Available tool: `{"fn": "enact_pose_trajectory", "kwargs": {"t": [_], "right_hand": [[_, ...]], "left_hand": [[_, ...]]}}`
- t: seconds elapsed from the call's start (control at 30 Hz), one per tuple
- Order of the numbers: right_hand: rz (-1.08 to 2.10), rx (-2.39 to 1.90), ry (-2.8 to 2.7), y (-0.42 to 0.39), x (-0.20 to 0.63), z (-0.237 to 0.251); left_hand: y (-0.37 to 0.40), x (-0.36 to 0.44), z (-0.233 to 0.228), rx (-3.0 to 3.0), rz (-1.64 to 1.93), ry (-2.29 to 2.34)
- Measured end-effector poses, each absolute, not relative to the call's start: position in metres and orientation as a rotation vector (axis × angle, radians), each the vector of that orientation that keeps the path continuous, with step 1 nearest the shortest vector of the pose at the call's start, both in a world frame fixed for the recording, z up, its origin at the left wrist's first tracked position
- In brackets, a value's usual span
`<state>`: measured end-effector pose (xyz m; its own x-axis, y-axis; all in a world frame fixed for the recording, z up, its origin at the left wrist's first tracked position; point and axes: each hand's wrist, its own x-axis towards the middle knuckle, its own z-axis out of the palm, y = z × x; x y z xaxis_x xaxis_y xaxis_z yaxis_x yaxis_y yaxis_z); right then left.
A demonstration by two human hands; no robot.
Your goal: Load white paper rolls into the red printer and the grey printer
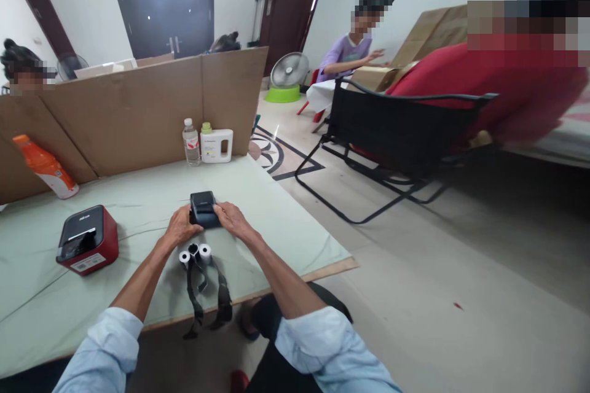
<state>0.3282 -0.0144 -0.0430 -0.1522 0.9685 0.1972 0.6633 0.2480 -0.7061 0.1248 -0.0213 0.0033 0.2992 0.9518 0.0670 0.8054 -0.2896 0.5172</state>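
Observation:
A small black device that looks like a portable printer (pixel 203 201) rests on the table between my two hands. My left hand (pixel 182 225) is curled against its left side, the thumb along the near edge. On the other side, my right hand (pixel 232 219) grips the right edge with its fingers on the casing. Just nearer to me stand several small rolls (pixel 205 251), at least two with white ends, and long black strips (pixel 224 295) trail from them over the table's front edge.
A red and black label printer (pixel 87 239) sits at the left. An orange bottle (pixel 46 166), a clear water bottle (pixel 190 144) and a white jug (pixel 216 146) stand by the cardboard screen (pixel 152 113). Right of the table are a black folding chair (pixel 396 135) and other people.

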Motion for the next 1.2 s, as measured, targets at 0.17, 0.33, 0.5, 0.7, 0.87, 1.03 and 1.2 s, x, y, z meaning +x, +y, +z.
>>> {"fn": "enact_pose_trajectory", "kwargs": {"t": [0.17, 0.33, 0.5, 0.7, 0.87, 1.03, 1.2], "right_hand": [[0.662, -1.326, -1.885, -0.015, 0.308, -0.042], [0.919, -0.963, -1.937, -0.016, 0.271, -0.044], [1.154, -0.746, -1.973, -0.018, 0.246, -0.05], [1.265, -0.726, -1.95, -0.025, 0.252, -0.052], [1.301, -0.762, -1.927, -0.033, 0.258, -0.052], [1.415, -0.809, -1.821, -0.037, 0.259, -0.051], [1.475, -0.903, -1.709, -0.04, 0.254, -0.049]], "left_hand": [[-0.033, 0.093, -0.005, 2.231, 0.679, 1.551], [-0.064, 0.035, -0.01, 2.225, 0.777, 1.624], [-0.089, 0.0, -0.018, 2.188, 0.769, 1.688], [-0.091, -0.008, -0.024, 2.123, 0.844, 1.645], [-0.083, -0.013, -0.021, 2.161, 0.86, 1.602], [-0.072, -0.014, -0.023, 2.114, 0.913, 1.529], [-0.062, -0.01, -0.023, 2.087, 0.974, 1.509]]}}
